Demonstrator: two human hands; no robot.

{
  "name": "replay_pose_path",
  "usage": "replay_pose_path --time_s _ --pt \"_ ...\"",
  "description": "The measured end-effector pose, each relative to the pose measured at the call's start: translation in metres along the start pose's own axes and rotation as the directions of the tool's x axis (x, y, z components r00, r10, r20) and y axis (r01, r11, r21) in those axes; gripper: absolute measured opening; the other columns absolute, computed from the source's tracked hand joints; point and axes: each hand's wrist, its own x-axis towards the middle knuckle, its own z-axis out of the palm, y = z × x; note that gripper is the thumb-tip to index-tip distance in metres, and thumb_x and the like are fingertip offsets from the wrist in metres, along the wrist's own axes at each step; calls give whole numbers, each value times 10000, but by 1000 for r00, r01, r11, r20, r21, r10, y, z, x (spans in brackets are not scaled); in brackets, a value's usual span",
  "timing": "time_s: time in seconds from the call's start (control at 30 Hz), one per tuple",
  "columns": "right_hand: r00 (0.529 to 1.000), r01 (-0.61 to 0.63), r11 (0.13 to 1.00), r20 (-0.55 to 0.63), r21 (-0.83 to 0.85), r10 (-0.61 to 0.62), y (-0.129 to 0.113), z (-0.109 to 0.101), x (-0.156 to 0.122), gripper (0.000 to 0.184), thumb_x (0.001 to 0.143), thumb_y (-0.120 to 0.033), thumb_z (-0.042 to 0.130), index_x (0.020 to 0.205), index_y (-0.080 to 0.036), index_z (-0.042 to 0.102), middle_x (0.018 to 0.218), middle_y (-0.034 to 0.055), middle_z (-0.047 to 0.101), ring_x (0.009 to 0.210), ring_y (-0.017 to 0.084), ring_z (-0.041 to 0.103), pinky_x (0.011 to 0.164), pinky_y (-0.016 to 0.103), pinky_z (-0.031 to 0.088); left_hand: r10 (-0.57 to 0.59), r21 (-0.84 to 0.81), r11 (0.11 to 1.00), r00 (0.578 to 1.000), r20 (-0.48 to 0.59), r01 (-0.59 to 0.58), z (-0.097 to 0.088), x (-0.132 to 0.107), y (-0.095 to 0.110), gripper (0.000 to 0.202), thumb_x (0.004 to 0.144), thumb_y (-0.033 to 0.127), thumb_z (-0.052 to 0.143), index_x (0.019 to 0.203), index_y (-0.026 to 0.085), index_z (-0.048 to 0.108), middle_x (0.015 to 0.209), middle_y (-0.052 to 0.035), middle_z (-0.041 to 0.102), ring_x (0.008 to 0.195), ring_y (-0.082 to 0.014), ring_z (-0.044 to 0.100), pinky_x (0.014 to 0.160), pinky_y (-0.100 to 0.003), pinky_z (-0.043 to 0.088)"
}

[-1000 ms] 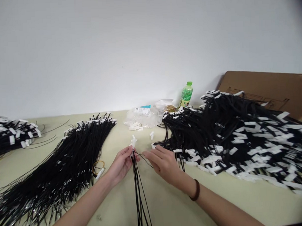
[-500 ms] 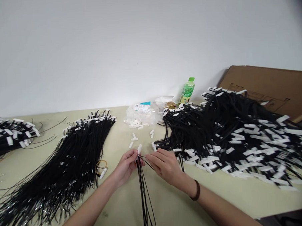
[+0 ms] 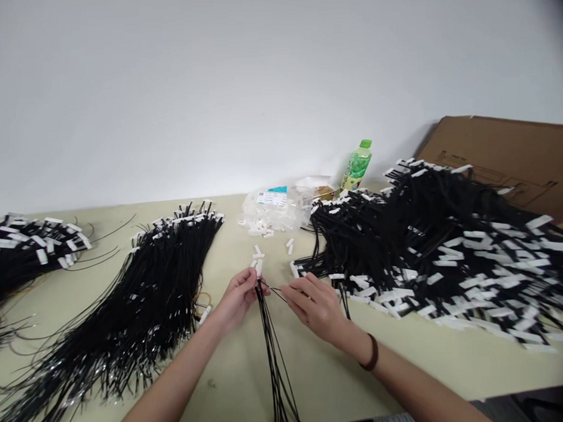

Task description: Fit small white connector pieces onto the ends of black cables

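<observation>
Taking the hands as the clock's centre, several black wires (image 3: pixel 271 354) trail toward six o'clock, too bunched to count. One brown band (image 3: pixel 372 352) circles the right wrist. Two hands work together: the left hand (image 3: pixel 239 300) has its grip closed on one white connector (image 3: pixel 259 269), from which the wires run down; the right hand (image 3: pixel 316 306) has its grip pinching one thin wire (image 3: pixel 274 290), which stretches between the two hands. One yellow loop (image 3: pixel 205 295) lies at nine o'clock.

Just beyond on the counter (image 3: pixel 242 374), five loose white pieces (image 3: pixel 259 255) show: three near twelve, two near one. Three wire heaps flank them, uncountable within: the left heap (image 3: pixel 150 297) at nine, the outer heap (image 3: pixel 17 260) farther out past it, the right heap (image 3: pixel 404 243) at three.

Farther back stand one plastic bag (image 3: pixel 286 217) at twelve, one green-capped bottle (image 3: pixel 356 166) at one, and one cardboard box (image 3: pixel 517 157) at two.
</observation>
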Motion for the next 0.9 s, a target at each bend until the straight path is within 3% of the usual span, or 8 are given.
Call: replay_pose_path --time_s 0.33,0.9 --pt "995 -70 997 -73 31 72 0 -1 3 153 797 -99 565 928 -172 599 746 36 593 621 129 421 559 269 353 -52 -16 998 996 73 54 3 1 -6 145 730 271 645 735 136 593 688 -2 547 614 -100 551 645 -232 432" --pt "1000 -11 1000 13 29 10 0 -1 7 82 788 -128 597 856 -172 604 712 13 575 626 117 386 571 253 337 -103 53 994 982 158 95 9 -2 -2 190 740 291 632 676 129 554 655 -1 520 630 -111 537 647 -241 446"
